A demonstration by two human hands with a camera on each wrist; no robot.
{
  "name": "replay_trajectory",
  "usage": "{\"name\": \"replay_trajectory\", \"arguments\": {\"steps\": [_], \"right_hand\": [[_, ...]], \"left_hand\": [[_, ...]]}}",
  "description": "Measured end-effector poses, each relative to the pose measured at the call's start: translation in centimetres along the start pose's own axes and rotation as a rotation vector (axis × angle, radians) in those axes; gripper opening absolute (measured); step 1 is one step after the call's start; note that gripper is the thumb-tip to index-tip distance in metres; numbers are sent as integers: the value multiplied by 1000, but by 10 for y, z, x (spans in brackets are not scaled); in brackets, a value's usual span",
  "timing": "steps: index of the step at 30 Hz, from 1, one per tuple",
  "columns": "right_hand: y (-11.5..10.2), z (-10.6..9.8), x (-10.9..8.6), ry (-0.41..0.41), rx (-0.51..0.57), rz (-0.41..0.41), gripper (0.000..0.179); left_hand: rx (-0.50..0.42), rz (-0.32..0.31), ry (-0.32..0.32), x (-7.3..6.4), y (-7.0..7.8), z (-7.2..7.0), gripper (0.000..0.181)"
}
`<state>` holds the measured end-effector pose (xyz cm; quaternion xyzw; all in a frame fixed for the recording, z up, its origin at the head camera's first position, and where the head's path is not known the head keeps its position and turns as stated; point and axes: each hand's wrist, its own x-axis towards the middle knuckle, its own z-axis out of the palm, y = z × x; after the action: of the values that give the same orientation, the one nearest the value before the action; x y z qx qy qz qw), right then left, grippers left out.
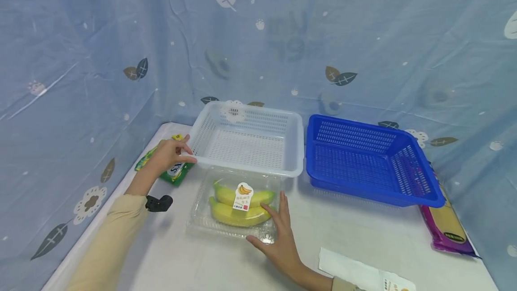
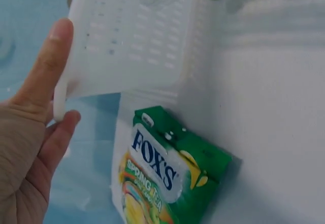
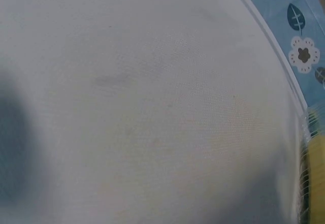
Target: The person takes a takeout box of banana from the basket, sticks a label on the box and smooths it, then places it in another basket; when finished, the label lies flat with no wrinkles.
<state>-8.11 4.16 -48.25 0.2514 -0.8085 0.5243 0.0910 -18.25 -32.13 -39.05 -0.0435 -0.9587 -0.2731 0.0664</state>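
My left hand (image 1: 167, 154) pinches the left rim of a white plastic basket (image 1: 296, 147). In the left wrist view the thumb lies over the rim and a fingertip shows below it. In front of the basket lies a clear plastic box (image 1: 198, 214) with two bananas (image 1: 236, 217) inside and a banana label (image 1: 243, 196) on its lid. My right hand (image 1: 282, 244) spreads over that box's near right corner, fingers mostly straight, thumb at the front edge. Green Fox's candy bag (image 2: 167, 168) lies below the left hand, partly covered by it in the head view.
A blue basket (image 1: 351, 165) stands right of the white one. Behind its right side lies a purple and yellow packet (image 1: 448, 228). A white packet with a label (image 1: 355, 268) is at the front right of the white table (image 1: 169, 255). Blue patterned curtain (image 1: 262, 35) surrounds the table.
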Motion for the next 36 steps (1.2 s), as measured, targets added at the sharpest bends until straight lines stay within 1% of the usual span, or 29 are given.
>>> {"name": "replay_trajectory", "arguments": {"steps": [5, 9, 11, 13, 16, 19, 24, 29, 32, 36], "right_hand": [[2, 3, 1, 43, -7, -6, 64], [2, 4, 1, 74, 48, -44, 56], [3, 4, 1, 87, 113, -66, 48], [3, 4, 0, 94, 195, -71, 40], [5, 4, 0, 90, 320, -52, 28], [7, 3, -1, 79, 390, -27, 23], [7, -2, 0, 73, 413, 0, 23], [2, -6, 0, 66, 431, 17, 22], [-1, -7, 0, 75, 437, 26, 22], [-6, -9, -2, 89, 426, 68, 22]], "left_hand": [[26, -9, 19, 0, 3, 1, 25], [37, -18, 38, 0, 4, 2, 26], [37, -16, 46, 1, 5, 2, 27], [37, -9, 57, 1, 5, 3, 26], [26, 5, 76, 1, 4, 4, 25], [15, 9, 89, 1, 3, 6, 25], [15, 1, 94, 2, 1, 8, 26], [18, -7, 98, 2, 0, 8, 27], [20, -5, 99, 2, 0, 9, 27], [18, -1, 95, 3, -1, 10, 26]]}}
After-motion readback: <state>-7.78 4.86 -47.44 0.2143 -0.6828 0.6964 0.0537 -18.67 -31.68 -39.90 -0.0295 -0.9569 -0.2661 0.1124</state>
